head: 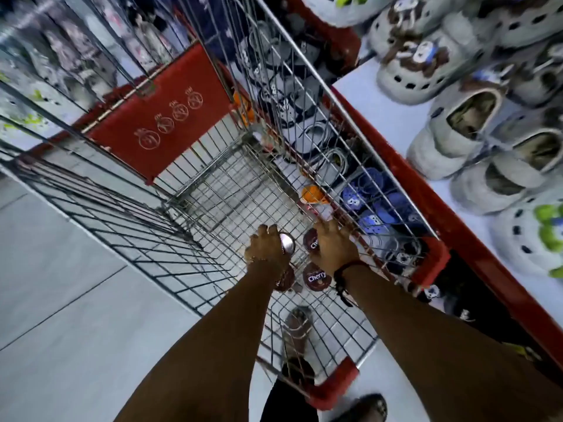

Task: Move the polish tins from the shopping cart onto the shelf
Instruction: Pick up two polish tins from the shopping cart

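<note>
I am leaning over the big silver wire-mesh shopping cart [213, 190] with its red plastic child-seat flap [161, 117]. To my right runs the white shelf with a red edge [380, 95], crowded with pale foam clogs [426, 71]. The round, flat, dark brown polish tins [316, 277] lie low on the cart's mesh floor, directly under my wrists, lids up, so every tin must rise up and to the right to reach the shelf. My left hand [266, 248] is curled around a tin turned to show its shiny metal face [287, 242]. My right hand [333, 246], nearer the shelf, rests with fingers spread over another brown tin [311, 242]; I cannot tell whether it has closed on it.
</note>
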Demonstrator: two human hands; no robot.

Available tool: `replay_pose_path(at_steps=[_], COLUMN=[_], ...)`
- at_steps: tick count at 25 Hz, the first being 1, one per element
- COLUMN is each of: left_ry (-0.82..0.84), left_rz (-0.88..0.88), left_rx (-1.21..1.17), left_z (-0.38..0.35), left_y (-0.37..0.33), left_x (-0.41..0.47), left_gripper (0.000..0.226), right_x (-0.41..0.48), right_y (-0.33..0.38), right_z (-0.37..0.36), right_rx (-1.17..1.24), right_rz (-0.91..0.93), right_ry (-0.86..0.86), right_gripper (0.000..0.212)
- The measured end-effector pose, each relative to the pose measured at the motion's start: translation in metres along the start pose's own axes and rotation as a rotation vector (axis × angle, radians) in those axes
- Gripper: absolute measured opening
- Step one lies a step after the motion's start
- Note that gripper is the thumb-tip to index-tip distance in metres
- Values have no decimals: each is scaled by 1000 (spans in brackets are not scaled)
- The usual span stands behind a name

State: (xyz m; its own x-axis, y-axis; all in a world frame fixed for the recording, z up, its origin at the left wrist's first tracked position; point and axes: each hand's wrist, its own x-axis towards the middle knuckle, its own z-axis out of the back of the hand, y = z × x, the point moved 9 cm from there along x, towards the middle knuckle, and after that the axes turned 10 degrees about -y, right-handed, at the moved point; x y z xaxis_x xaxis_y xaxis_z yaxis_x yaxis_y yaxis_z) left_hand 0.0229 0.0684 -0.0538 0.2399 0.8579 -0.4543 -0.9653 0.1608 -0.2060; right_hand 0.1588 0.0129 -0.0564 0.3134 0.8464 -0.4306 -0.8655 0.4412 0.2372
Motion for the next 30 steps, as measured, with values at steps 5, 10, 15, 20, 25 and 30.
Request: replay_pose_path(at_steps=[5,10,15,20,25,30], left_ry=[66,8,-96,-144,-245,-300], left_rz=[64,36,-77,-164,-258,-354], left_rx=[49,40,51,66,22,-65], left_z=[-44,-39,17,85,169,241], left_y=[1,-6,-20,-52,-102,-164], left_x=[28,34,10,-50,-145,-247], left_gripper=[77,72,78,85,85,90], right_x=[31,35,1,-63,-157,-263], right_y=[-14,-19,-18,-17,-19,-41], right_z=[-37,-28,31,124,225,306], right_rx=[-21,-4,52,101,101,100], right_rz=[-74,-60,-14,32,69,49], right_ry=[8,-23,-45,-119,-298,-422], right_gripper=[80,77,88,90,85,77])
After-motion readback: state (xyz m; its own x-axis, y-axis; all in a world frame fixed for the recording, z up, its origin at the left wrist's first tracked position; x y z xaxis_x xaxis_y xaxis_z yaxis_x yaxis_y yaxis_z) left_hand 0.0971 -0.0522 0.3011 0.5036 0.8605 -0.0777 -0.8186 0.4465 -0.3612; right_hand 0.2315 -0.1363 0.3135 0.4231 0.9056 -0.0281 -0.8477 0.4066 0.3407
